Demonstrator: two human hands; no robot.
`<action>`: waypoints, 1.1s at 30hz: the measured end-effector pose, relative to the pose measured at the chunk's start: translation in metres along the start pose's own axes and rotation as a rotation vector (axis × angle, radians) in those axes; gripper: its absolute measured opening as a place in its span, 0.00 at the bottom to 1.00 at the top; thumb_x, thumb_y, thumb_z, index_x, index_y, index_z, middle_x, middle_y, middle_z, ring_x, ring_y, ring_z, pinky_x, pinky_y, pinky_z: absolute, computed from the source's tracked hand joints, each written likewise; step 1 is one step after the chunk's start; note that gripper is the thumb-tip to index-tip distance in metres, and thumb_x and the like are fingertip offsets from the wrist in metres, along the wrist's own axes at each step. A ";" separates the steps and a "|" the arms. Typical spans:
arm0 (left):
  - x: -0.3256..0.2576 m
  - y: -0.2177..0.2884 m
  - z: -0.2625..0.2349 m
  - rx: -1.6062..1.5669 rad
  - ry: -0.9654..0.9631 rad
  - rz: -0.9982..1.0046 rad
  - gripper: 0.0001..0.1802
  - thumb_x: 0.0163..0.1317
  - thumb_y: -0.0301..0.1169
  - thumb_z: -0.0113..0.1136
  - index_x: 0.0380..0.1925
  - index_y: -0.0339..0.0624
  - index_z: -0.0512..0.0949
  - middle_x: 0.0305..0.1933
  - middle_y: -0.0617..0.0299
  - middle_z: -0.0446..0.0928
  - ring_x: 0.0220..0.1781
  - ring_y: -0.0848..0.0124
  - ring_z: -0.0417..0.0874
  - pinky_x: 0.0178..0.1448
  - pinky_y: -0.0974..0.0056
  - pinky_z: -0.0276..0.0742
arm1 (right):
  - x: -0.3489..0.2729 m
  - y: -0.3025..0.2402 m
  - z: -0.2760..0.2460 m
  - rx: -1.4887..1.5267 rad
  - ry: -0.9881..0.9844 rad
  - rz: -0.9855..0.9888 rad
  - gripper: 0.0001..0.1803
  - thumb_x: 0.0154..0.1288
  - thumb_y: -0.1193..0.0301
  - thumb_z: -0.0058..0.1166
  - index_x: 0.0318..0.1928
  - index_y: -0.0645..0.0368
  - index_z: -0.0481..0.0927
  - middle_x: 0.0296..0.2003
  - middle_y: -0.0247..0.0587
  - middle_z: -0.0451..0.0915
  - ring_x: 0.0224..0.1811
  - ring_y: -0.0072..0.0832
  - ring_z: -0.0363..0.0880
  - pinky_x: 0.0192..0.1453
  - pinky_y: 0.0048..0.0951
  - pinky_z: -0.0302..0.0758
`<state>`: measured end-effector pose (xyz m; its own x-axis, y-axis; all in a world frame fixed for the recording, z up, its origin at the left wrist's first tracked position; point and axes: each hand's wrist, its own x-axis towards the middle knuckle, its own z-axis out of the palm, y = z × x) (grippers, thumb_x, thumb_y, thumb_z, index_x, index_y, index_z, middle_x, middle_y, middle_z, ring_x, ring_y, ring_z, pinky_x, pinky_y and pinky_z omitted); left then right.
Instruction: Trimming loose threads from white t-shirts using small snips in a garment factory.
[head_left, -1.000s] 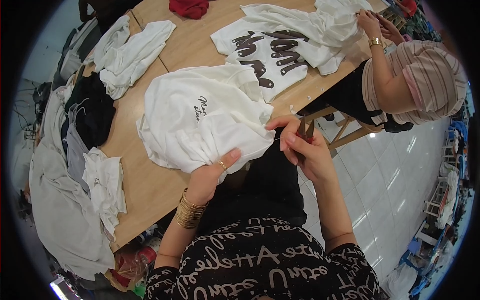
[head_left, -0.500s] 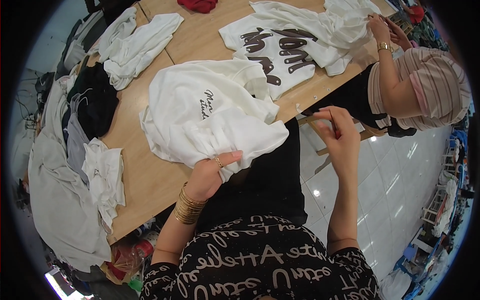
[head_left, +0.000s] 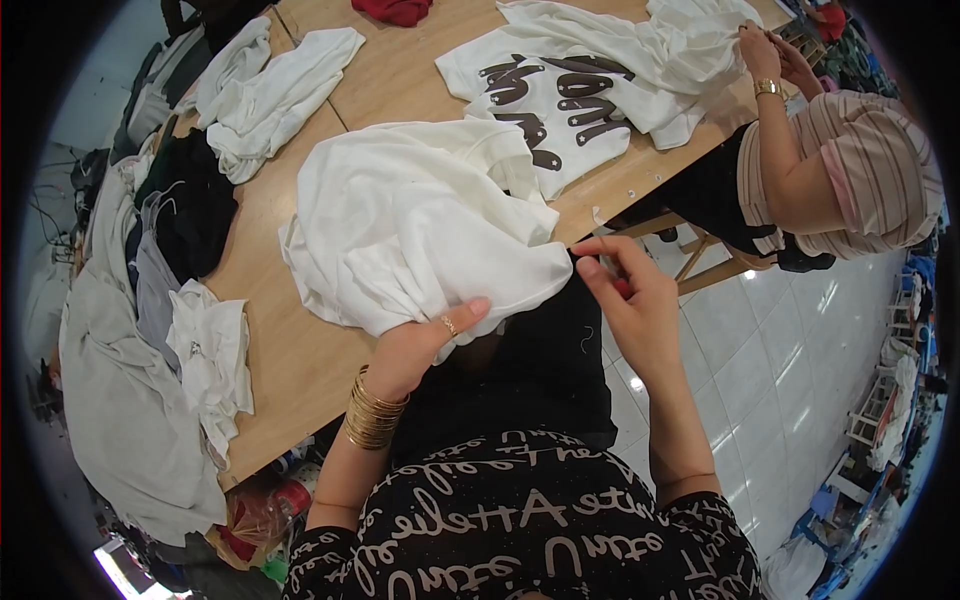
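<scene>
A white knit garment [head_left: 400,215], apparently a sweatshirt, lies bunched on the table in front of me, its near edge hanging over my lap. My left hand [head_left: 425,345] is closed on that near edge, thumb on top and fingers under the cloth. At the garment's right corner is my right hand [head_left: 630,295], curled with thumb and index finger close together. In it is a small tool [head_left: 622,288] with a red part in the palm and a dark tip by the fingertips. The tip is at or very near the cloth; most of the tool is hidden.
Beyond lies a white garment with dark lettering [head_left: 560,110], handled by a person in a striped top [head_left: 840,170] at the right. White garments [head_left: 280,95] rest at the far left of the wooden table [head_left: 290,370]. Grey and black clothes [head_left: 140,400] pile along the left edge.
My right hand has moved left and slightly down to the garment's corner. A fold now covers the script lettering on the garment. My left hand keeps its hold.
</scene>
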<state>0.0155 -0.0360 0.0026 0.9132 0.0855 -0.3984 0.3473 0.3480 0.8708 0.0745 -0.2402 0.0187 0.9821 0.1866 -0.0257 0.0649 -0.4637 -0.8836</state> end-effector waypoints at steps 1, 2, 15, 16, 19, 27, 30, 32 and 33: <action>0.002 -0.002 -0.004 0.035 0.022 -0.009 0.29 0.48 0.24 0.65 0.50 0.32 0.66 0.48 0.58 0.73 0.49 0.70 0.73 0.53 0.68 0.70 | -0.001 0.001 0.004 -0.022 -0.018 0.006 0.11 0.59 0.66 0.54 0.40 0.57 0.75 0.20 0.34 0.74 0.19 0.22 0.70 0.27 0.22 0.68; 0.003 -0.004 -0.006 0.070 0.044 -0.018 0.29 0.48 0.24 0.65 0.51 0.31 0.66 0.48 0.58 0.72 0.49 0.70 0.74 0.53 0.68 0.70 | -0.004 0.000 0.007 -0.059 -0.020 -0.004 0.15 0.57 0.64 0.56 0.42 0.56 0.73 0.21 0.35 0.75 0.19 0.25 0.71 0.27 0.24 0.69; -0.006 0.000 0.012 0.051 0.086 0.099 0.21 0.52 0.27 0.63 0.46 0.31 0.71 0.44 0.60 0.75 0.44 0.73 0.75 0.50 0.70 0.70 | -0.025 -0.001 0.038 -0.218 0.039 -0.410 0.10 0.52 0.69 0.59 0.33 0.59 0.74 0.22 0.37 0.74 0.20 0.29 0.72 0.24 0.24 0.67; -0.007 0.000 0.012 0.064 0.080 0.117 0.21 0.53 0.28 0.63 0.45 0.31 0.71 0.44 0.60 0.75 0.44 0.74 0.75 0.50 0.71 0.70 | -0.025 -0.001 0.038 -0.218 0.038 -0.410 0.10 0.52 0.69 0.59 0.33 0.59 0.74 0.22 0.37 0.74 0.20 0.29 0.72 0.24 0.24 0.67; -0.007 0.000 0.012 0.077 0.075 0.135 0.20 0.53 0.28 0.62 0.45 0.31 0.71 0.43 0.60 0.75 0.43 0.74 0.75 0.49 0.71 0.70 | -0.025 -0.001 0.036 -0.261 0.024 -0.426 0.10 0.52 0.67 0.59 0.32 0.57 0.73 0.22 0.34 0.75 0.22 0.29 0.74 0.25 0.25 0.68; -0.007 -0.001 0.013 0.076 0.093 0.142 0.20 0.53 0.27 0.63 0.45 0.31 0.71 0.43 0.60 0.75 0.43 0.74 0.75 0.48 0.71 0.71 | -0.025 -0.002 0.037 -0.281 0.034 -0.424 0.10 0.52 0.67 0.58 0.31 0.57 0.74 0.22 0.34 0.75 0.22 0.28 0.74 0.24 0.25 0.68; -0.007 -0.003 0.013 0.090 0.087 0.192 0.20 0.53 0.27 0.63 0.45 0.31 0.71 0.43 0.60 0.75 0.43 0.74 0.75 0.48 0.71 0.71 | -0.025 -0.003 0.039 -0.202 0.055 -0.414 0.10 0.51 0.70 0.60 0.32 0.59 0.74 0.21 0.37 0.74 0.19 0.28 0.72 0.22 0.25 0.66; -0.007 -0.003 0.013 0.092 0.093 0.158 0.21 0.53 0.27 0.63 0.45 0.32 0.71 0.43 0.60 0.75 0.43 0.74 0.75 0.48 0.71 0.71 | -0.024 -0.002 0.041 -0.189 0.062 -0.418 0.10 0.51 0.70 0.60 0.32 0.60 0.74 0.20 0.37 0.74 0.19 0.29 0.72 0.22 0.25 0.66; -0.007 -0.004 0.013 0.092 0.091 0.158 0.21 0.53 0.27 0.63 0.45 0.32 0.71 0.43 0.60 0.75 0.43 0.74 0.75 0.48 0.71 0.71 | -0.024 -0.001 0.041 -0.178 0.068 -0.422 0.10 0.51 0.71 0.60 0.32 0.60 0.74 0.20 0.37 0.74 0.19 0.29 0.72 0.22 0.25 0.66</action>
<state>0.0109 -0.0496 0.0055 0.9362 0.2180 -0.2755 0.2232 0.2366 0.9456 0.0440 -0.2088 0.0012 0.8723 0.3363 0.3548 0.4848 -0.5018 -0.7163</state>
